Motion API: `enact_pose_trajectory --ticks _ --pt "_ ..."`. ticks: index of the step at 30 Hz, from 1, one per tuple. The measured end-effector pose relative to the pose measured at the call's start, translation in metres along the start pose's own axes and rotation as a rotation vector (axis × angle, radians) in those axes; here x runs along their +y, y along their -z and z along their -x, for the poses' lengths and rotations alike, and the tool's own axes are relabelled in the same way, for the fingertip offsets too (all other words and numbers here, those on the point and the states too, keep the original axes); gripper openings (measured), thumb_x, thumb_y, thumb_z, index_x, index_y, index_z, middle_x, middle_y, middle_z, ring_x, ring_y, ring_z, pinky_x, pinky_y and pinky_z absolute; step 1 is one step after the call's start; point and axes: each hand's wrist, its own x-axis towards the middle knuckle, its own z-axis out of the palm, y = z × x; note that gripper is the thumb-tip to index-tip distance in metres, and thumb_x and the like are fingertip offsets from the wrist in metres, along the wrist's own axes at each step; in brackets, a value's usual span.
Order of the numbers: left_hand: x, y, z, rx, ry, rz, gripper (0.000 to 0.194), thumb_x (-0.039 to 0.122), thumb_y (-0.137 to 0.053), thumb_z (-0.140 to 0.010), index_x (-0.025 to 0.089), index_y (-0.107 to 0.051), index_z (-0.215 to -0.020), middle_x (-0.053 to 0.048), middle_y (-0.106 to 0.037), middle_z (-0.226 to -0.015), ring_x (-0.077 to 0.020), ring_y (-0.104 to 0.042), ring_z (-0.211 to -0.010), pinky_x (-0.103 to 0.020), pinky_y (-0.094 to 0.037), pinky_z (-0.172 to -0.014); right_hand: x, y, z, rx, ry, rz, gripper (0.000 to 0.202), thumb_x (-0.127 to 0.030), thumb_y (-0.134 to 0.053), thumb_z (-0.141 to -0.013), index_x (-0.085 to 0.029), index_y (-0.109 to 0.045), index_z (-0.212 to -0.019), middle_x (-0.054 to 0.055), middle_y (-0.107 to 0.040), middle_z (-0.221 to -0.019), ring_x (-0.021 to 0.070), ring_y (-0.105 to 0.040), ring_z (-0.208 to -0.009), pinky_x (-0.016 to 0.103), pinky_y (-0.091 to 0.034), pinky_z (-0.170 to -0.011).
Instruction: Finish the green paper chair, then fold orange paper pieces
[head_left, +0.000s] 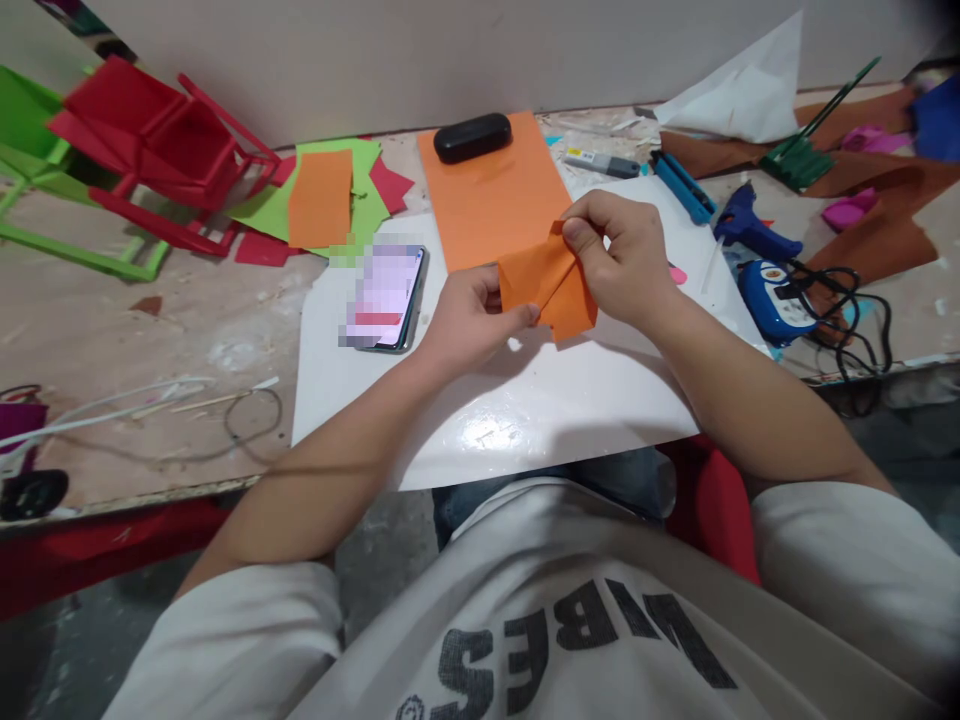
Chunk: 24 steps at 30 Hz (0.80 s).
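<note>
Between my two hands is a small folded orange paper piece [544, 285], lifted over a white sheet [487, 420]. My left hand [476, 315] grips its left side, thumb on the lower edge and fingers partly hidden behind. The top right corner is pinched between the thumb and fingers of my right hand [619, 255]. A diagonal crease runs across the piece. Behind it, a large orange sheet [487, 200] lies flat with a black case [472, 138] on top. A phone [390, 300] with a lit screen rests left of my left hand.
Red [142, 130] and green [45, 160] paper chair models stand at left, near green sheets [367, 170]. At right are a cutter [600, 163], a blue stapler-like tool [682, 187], a blue glue gun [754, 225], a blue device [776, 300] with black cable, and brown paper [877, 240].
</note>
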Motion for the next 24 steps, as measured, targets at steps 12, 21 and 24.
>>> enact_pose_trajectory --ticks 12,21,24 --pt "-0.009 -0.004 -0.003 0.216 -0.049 0.068 0.055 0.055 -0.116 -0.068 0.022 -0.076 -0.086 0.002 -0.073 -0.072 -0.0138 -0.067 -0.055 -0.025 -0.052 -0.045 0.005 -0.028 0.005 0.003 -0.048 -0.506 0.039 -0.058 -0.097 -0.098 -0.025 -0.081 -0.107 0.007 -0.087 -0.107 0.0285 -0.084 -0.102 0.048 -0.074 -0.095" --pt "-0.023 0.004 -0.010 0.223 -0.107 0.022 0.064 0.068 -0.112 -0.074 0.023 -0.073 -0.098 0.001 -0.073 -0.075 -0.0157 -0.068 -0.051 -0.029 -0.054 -0.042 0.017 -0.031 -0.002 -0.018 -0.288 -0.823 0.046 -0.042 -0.113 -0.077 -0.026 -0.080 -0.105 -0.002 -0.075 -0.081 0.0241 -0.081 -0.086 0.046 -0.076 -0.085" --pt "-0.027 0.005 -0.012 0.247 -0.133 -0.003 0.064 0.064 -0.114 -0.073 0.023 -0.072 -0.100 -0.001 -0.076 -0.081 -0.0159 -0.071 -0.057 -0.028 -0.055 -0.044 0.021 -0.030 -0.005 0.042 -0.279 -0.845 0.049 -0.051 -0.111 -0.081 -0.026 -0.081 -0.111 -0.003 -0.074 -0.080 0.0249 -0.083 -0.090 0.049 -0.075 -0.093"
